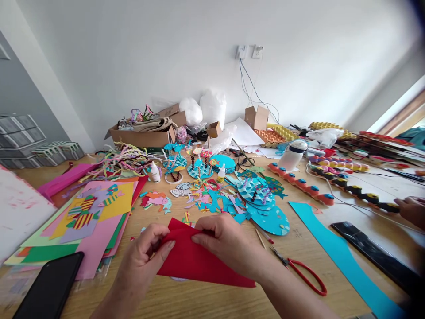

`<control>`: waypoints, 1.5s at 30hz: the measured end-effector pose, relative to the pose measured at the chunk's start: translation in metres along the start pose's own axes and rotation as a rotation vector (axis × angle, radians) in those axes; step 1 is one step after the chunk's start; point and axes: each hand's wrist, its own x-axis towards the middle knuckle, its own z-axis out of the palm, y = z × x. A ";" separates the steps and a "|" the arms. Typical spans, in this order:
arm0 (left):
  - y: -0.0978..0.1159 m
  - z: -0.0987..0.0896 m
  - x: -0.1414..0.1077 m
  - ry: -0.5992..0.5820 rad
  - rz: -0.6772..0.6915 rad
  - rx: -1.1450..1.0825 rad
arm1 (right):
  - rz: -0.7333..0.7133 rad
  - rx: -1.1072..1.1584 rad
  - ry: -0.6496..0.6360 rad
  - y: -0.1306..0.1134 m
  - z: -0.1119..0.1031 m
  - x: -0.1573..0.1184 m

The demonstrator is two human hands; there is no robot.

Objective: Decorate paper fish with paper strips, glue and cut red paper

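A sheet of red paper is between my two hands, just above the table's front part. My left hand pinches its upper left edge between thumb and fingers. At the upper edge, my right hand grips the same sheet, thumb on the near face. The paper looks folded or doubled near the top, and its lower right corner reaches under my right wrist. Red-handled scissors lie to the right of my right forearm. Beyond my hands are small fish cutouts and blue paper scraps.
Coloured paper sheets and a black phone lie at left. Blue discs, a blue paper strip and a long black object are on the right. Another person's hand shows at the right edge. Glue bottles stand behind.
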 end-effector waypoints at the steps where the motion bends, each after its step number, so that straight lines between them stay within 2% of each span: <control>1: 0.000 0.000 0.000 -0.019 -0.012 -0.019 | 0.002 0.002 0.023 -0.001 -0.001 0.001; 4: -0.005 0.002 -0.001 -0.055 -0.074 -0.122 | 0.042 0.016 0.075 -0.001 -0.007 0.000; 7: -0.018 0.006 -0.003 -0.017 -0.135 -0.238 | 0.079 0.040 0.117 0.001 -0.012 -0.001; 11: -0.028 0.008 -0.001 0.015 -0.170 -0.269 | 0.100 0.037 0.171 0.007 -0.012 0.000; 13: -0.025 0.009 0.001 0.040 -0.156 -0.276 | 0.105 0.023 0.189 0.008 -0.011 0.002; 17: -0.009 0.013 0.000 0.223 -0.120 -0.349 | 0.104 0.023 0.215 0.007 -0.010 0.003; 19: -0.003 0.014 -0.002 0.266 -0.136 -0.382 | 0.098 0.026 0.221 0.006 -0.011 0.002; 25: -0.007 0.007 -0.004 0.227 -0.207 -0.532 | 0.107 0.039 0.215 0.006 -0.013 0.003; 28: -0.008 0.014 -0.007 0.115 -0.238 -0.672 | 0.089 0.037 0.235 0.001 -0.011 0.005; 30: -0.008 0.024 -0.009 0.058 -0.313 -0.717 | 0.077 0.051 0.254 -0.003 -0.008 0.006; 32: -0.010 0.034 -0.012 0.039 -0.405 -0.707 | 0.069 0.070 0.272 -0.006 -0.005 0.006; 34: -0.013 0.039 -0.014 0.041 -0.438 -0.675 | 0.067 0.089 0.275 -0.007 -0.003 0.006; 41: -0.022 0.037 -0.018 0.069 -0.414 -0.553 | 0.074 0.145 0.278 -0.002 -0.006 0.007; 45: -0.027 0.044 -0.019 0.048 -0.430 -0.519 | 0.094 0.180 0.320 -0.002 -0.004 0.012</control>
